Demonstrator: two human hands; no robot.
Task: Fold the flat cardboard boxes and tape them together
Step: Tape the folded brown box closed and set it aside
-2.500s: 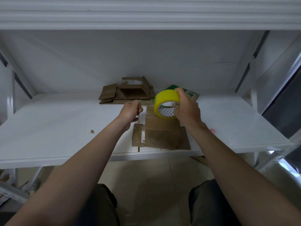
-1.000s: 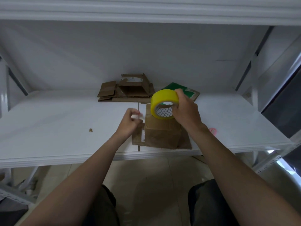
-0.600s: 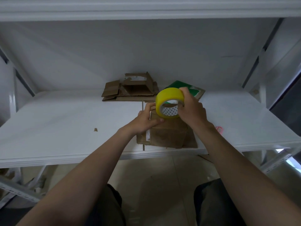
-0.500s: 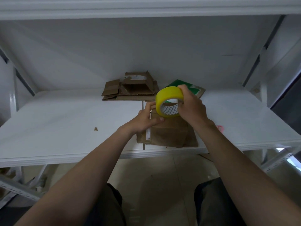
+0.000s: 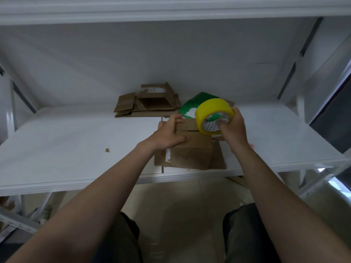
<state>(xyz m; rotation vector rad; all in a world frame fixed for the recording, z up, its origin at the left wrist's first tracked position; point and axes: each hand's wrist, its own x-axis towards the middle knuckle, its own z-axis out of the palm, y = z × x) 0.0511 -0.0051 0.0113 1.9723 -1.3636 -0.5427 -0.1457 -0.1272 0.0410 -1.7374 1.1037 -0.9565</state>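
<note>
The taping step appears to be in hand. A folded cardboard box point(image 5: 191, 154) stands near the front edge of the white shelf point(image 5: 57, 149), right of its middle, with loose flaps spread flat around its base. The left hand point(image 5: 169, 136) is clamped on the box's upper left edge, steadying it. The right hand point(image 5: 232, 128) grips a yellow tape roll point(image 5: 210, 111), fingers curled through the core, the roll tilted just above the box's top right. Whether a strip is already drawn out cannot be told. Next, the tape likely needs laying along the top seam while the left hand holds the flaps shut. More flattened cardboard point(image 5: 148, 101) and a green-and-white sheet point(image 5: 190, 109) lie at the back edge.
</note>
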